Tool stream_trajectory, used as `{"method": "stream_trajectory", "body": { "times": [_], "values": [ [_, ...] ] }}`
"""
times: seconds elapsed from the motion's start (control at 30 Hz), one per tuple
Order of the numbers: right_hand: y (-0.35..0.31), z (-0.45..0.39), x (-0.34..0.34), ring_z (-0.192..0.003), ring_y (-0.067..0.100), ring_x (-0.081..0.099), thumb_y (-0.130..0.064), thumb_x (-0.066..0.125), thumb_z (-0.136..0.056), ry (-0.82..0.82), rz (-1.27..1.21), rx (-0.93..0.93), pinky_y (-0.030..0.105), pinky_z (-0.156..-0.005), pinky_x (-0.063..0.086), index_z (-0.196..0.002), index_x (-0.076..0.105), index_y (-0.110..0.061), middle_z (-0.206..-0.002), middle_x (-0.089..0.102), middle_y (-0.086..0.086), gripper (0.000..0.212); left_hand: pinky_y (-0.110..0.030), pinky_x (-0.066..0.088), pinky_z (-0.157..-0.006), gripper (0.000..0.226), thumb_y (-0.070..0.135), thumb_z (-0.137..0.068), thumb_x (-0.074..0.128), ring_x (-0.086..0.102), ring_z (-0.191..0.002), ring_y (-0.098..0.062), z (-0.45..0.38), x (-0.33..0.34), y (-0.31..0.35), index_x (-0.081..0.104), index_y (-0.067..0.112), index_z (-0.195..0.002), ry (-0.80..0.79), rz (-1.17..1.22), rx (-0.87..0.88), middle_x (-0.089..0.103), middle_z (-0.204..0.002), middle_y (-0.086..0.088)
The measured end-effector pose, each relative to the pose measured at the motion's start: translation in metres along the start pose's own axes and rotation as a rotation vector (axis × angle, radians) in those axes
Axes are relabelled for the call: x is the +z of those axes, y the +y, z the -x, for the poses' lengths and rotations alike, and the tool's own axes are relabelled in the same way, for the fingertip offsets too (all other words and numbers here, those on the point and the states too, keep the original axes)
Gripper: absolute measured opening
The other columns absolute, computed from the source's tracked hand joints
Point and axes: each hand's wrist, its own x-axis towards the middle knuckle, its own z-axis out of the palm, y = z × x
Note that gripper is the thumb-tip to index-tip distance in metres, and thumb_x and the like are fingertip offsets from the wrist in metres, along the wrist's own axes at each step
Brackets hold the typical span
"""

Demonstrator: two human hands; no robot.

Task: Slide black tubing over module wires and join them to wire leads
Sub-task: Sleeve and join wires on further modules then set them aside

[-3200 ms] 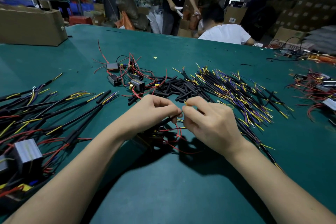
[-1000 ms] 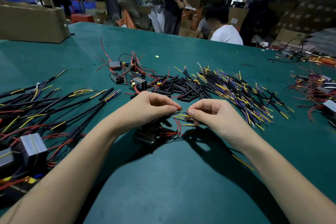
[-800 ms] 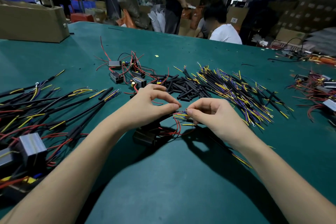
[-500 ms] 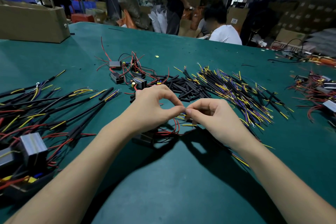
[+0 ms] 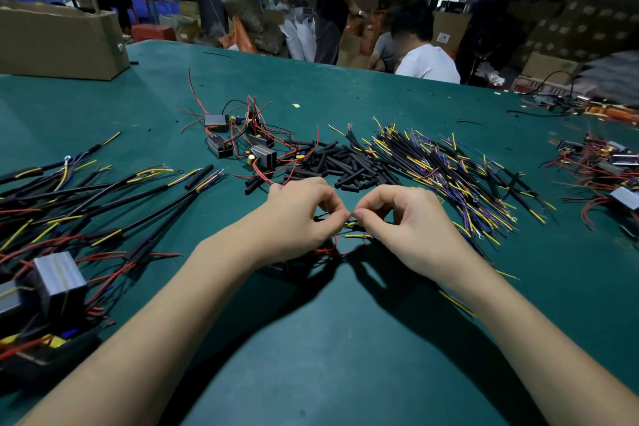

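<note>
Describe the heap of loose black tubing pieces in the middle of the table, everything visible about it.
The heap of black tubing pieces lies on the green table, beyond both hands. It is many short, straight, matte black tubes, seemingly rubbery or plastic, lying flat and crisscrossed. Its left edge mingles with red module wires; its right edge runs under the pile of yellow, purple and black wire leads. A few pieces have strayed toward the left hand. Neither hand touches the heap.

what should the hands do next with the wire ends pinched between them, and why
Probably keep twisting the two ends together. The left hand and right hand meet fingertip to fingertip, pinching thin wire ends between them, with the red module wires looping below. No black tubing visibly covers the meeting point, so the joint looks unfinished.
</note>
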Motion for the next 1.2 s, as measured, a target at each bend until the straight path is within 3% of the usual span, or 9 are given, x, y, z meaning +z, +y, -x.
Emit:
{"method": "stream_trajectory", "body": {
  "times": [0.1, 0.17, 0.27, 0.7, 0.77, 0.87, 1.0, 1.1, 1.2],
  "values": [
    [0.002, -0.001, 0.001, -0.052, -0.005, 0.051, -0.007, 0.066, -0.085, 0.009, -0.018, 0.002, 0.005, -0.055, 0.034, -0.075, 0.067, -0.019, -0.065, 0.063, -0.009, 0.016, -0.027, 0.040, -0.091, 0.010, 0.026, -0.090, 0.061, 0.052, -0.086, -0.004, 0.000, 0.001, -0.002, 0.060, 0.025, -0.080, 0.005, 0.109, 0.001, 0.057, -0.086, 0.012],
    [0.003, -0.002, 0.001, -0.054, -0.005, 0.051, -0.009, 0.066, -0.086, -0.011, 0.001, 0.003, 0.006, -0.056, 0.034, -0.076, 0.068, -0.018, -0.066, 0.064, -0.008, 0.014, -0.007, 0.036, -0.074, 0.006, 0.022, -0.088, 0.064, 0.051, -0.076, 0.007, 0.001, 0.001, -0.002, 0.062, 0.022, -0.082, 0.018, 0.158, 0.013, 0.061, -0.086, 0.011],
    [0.005, -0.001, 0.003, -0.061, -0.004, 0.053, -0.011, 0.066, -0.087, -0.010, -0.038, 0.029, 0.008, -0.061, 0.035, -0.078, 0.069, -0.019, -0.069, 0.066, -0.008, 0.013, 0.000, 0.034, -0.068, 0.006, 0.021, -0.086, 0.066, 0.053, -0.073, 0.014, -0.001, 0.003, -0.005, 0.063, 0.023, -0.082, 0.041, 0.183, 0.008, 0.063, -0.082, 0.014],
    [0.000, 0.001, 0.003, -0.063, -0.001, 0.054, -0.012, 0.065, -0.087, -0.026, 0.051, -0.003, 0.009, -0.060, 0.036, -0.078, 0.067, -0.020, -0.069, 0.066, -0.009, 0.012, -0.003, 0.039, -0.069, 0.011, 0.014, -0.083, 0.067, 0.059, -0.072, 0.004, 0.000, -0.001, -0.002, 0.068, 0.020, -0.074, 0.148, 0.141, 0.025, 0.066, -0.073, 0.012],
    [0.001, 0.001, 0.003, -0.066, 0.002, 0.056, -0.014, 0.065, -0.088, -0.031, 0.074, -0.010, 0.014, -0.061, 0.040, -0.079, 0.068, -0.018, -0.070, 0.067, -0.008, 0.010, -0.014, 0.046, -0.073, 0.007, 0.014, -0.082, 0.066, 0.061, -0.071, -0.005, 0.001, -0.001, 0.000, 0.069, 0.015, -0.076, 0.160, 0.085, 0.053, 0.068, -0.075, 0.004],
    [0.003, 0.001, 0.002, -0.074, 0.011, 0.060, -0.018, 0.063, -0.088, -0.040, 0.123, -0.031, 0.035, -0.073, 0.049, -0.081, 0.067, -0.019, -0.074, 0.066, -0.009, 0.008, -0.034, 0.050, -0.077, 0.007, 0.016, -0.081, 0.065, 0.062, -0.075, -0.017, 0.001, -0.001, 0.002, 0.069, 0.011, -0.079, 0.163, -0.025, 0.095, 0.067, -0.079, -0.002],
    [0.004, 0.001, 0.002, -0.076, 0.017, 0.060, -0.021, 0.061, -0.088, -0.059, 0.210, -0.084, 0.042, -0.074, 0.050, -0.083, 0.065, -0.021, -0.077, 0.063, -0.011, 0.006, -0.040, 0.049, -0.078, 0.012, 0.023, -0.086, 0.058, 0.060, -0.081, -0.020, 0.000, 0.000, 0.005, 0.065, 0.014, -0.084, 0.155, -0.222, 0.146, 0.056, -0.083, 0.004],
    [0.006, 0.000, 0.002, -0.074, 0.012, 0.059, -0.019, 0.062, -0.088, -0.032, 0.202, -0.066, 0.034, -0.073, 0.050, -0.081, 0.065, -0.022, -0.075, 0.064, -0.011, 0.008, -0.033, 0.048, -0.082, 0.012, 0.022, -0.088, 0.060, 0.059, -0.082, -0.016, -0.002, -0.002, 0.002, 0.068, 0.014, -0.092, 0.141, -0.139, 0.083, 0.059, -0.087, 0.003],
    [0.007, 0.000, 0.000, -0.065, -0.001, 0.056, -0.013, 0.066, -0.086, -0.008, 0.090, -0.021, 0.008, -0.063, 0.038, -0.076, 0.065, -0.023, -0.067, 0.064, -0.011, 0.015, -0.017, 0.041, -0.078, 0.019, 0.025, -0.092, 0.058, 0.061, -0.086, -0.012, -0.001, -0.008, -0.003, 0.069, 0.017, -0.105, 0.040, -0.016, -0.051, 0.068, -0.093, 0.004]
  ]
}}
